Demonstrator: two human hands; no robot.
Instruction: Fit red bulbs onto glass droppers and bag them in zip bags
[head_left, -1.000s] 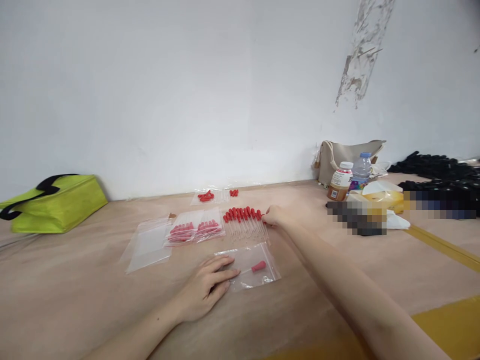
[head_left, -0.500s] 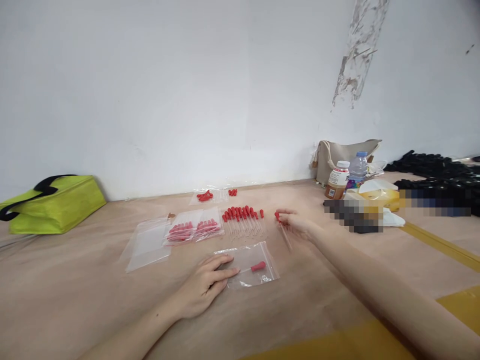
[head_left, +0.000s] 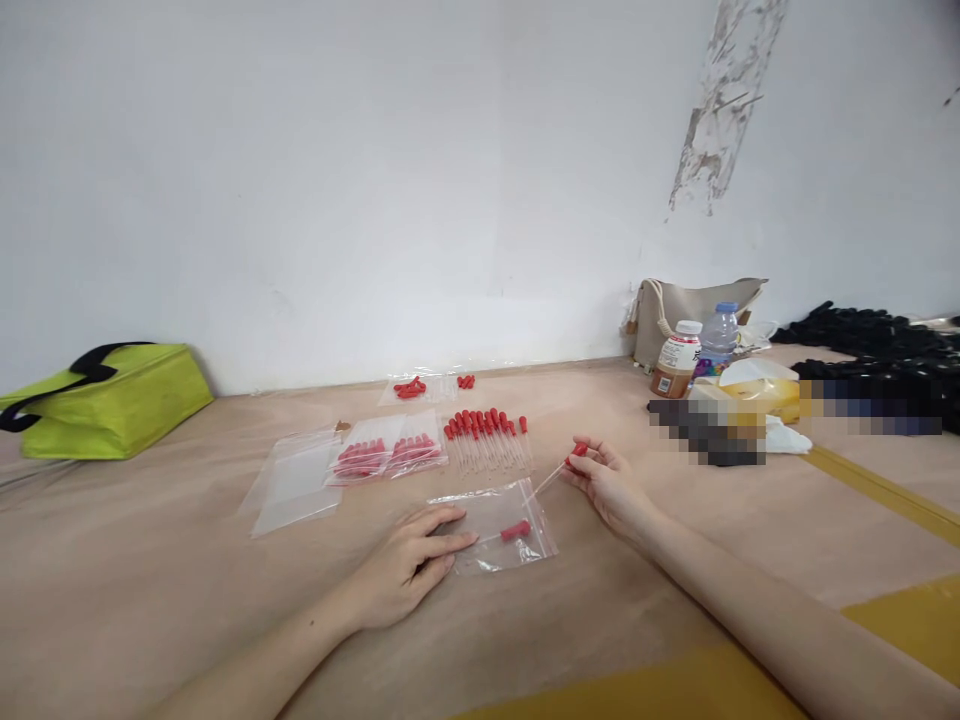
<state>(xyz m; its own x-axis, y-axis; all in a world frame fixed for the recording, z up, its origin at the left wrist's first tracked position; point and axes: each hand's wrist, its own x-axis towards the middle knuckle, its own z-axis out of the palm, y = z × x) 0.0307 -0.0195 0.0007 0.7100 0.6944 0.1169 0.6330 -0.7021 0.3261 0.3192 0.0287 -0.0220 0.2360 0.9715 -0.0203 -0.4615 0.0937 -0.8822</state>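
Note:
My left hand [head_left: 420, 560] lies on a clear zip bag [head_left: 487, 505], fingers stretched out and pressing its left part. Inside that bag is one glass dropper with a red rubber bulb [head_left: 516, 530]. Between the fingertips of my right hand [head_left: 604, 480] is another dropper, gripped by its red bulb [head_left: 576, 457]. Its thin glass tube [head_left: 547, 482] slants down and left to the bag's upper right corner; whether it touches the bag I cannot tell. Behind the bag lies a row of several loose droppers [head_left: 484, 440], bulbs pointing away from me.
Left of the row are filled bags of red-bulbed droppers [head_left: 386, 460] and flat clear bags [head_left: 296, 490]. Loose red bulbs [head_left: 409, 388] lie near the wall. A lime-green bag [head_left: 120, 405] stands far left. Bottles [head_left: 677, 362], a beige bag [head_left: 652, 310] and black items [head_left: 862, 330] are at right.
My right hand has moved nearer to me, swinging the dropper so that its tube now points left toward the zip bag. My left hand has stayed in place on the bag.

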